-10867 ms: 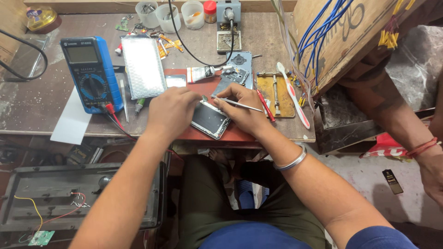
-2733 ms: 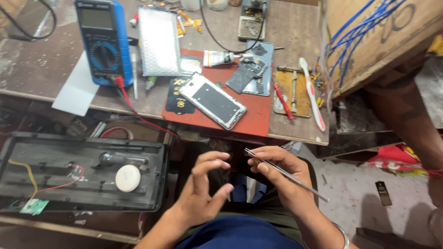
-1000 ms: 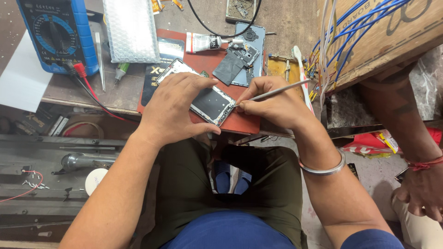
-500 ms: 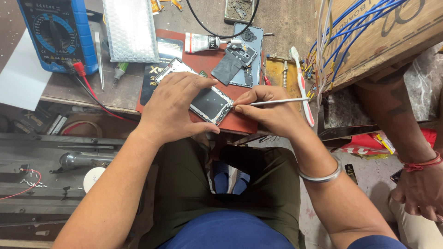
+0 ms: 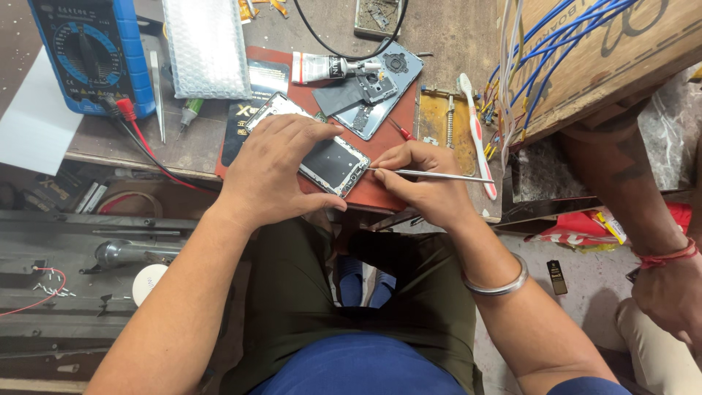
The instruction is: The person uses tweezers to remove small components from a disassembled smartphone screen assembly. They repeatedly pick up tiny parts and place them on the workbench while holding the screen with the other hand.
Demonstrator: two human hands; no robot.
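Nearest: dark olive trousers (image 5: 322, 292) and blue shirt hem, seated at the bench edge; steel bangle (image 5: 497, 281) on the right wrist.

Left hand (image 5: 274, 172): palm down, fingers spread and curled over the opened smartphone (image 5: 333, 161), pressing it flat, thumb hooked at its near edge.

Right hand (image 5: 424, 183): fingers pinched shut round a thin metal probe (image 5: 439, 175), held pen-style, tip touching the phone's right corner, shaft trailing off to the right.

Opened smartphone: tilted diagonally on a red work mat (image 5: 380, 186), near the front edge of the wooden bench (image 5: 446, 36), largely covered by the left hand (dark inner panel showing at the exposed end).

Further back on the mat: a second phone rear housing (image 5: 380, 88) with round camera cut-out, a glue tube (image 5: 325, 68) lying sideways, a small red-handled screwdriver (image 5: 401, 130).

Right of mat: a white toothbrush (image 5: 477, 132) lying lengthwise beside a yellowish pad (image 5: 437, 117).

Left of mat: bubble-wrap pouch (image 5: 207, 45), tweezers (image 5: 158, 77), blue multimeter (image 5: 91, 51) with red and black leads (image 5: 142, 139), sheet of white paper (image 5: 33, 124).

Far right: cardboard box (image 5: 621, 51) with blue wires (image 5: 563, 36) spilling out.

Lower right edge: another person's hand (image 5: 669, 296), red thread at the wrist.
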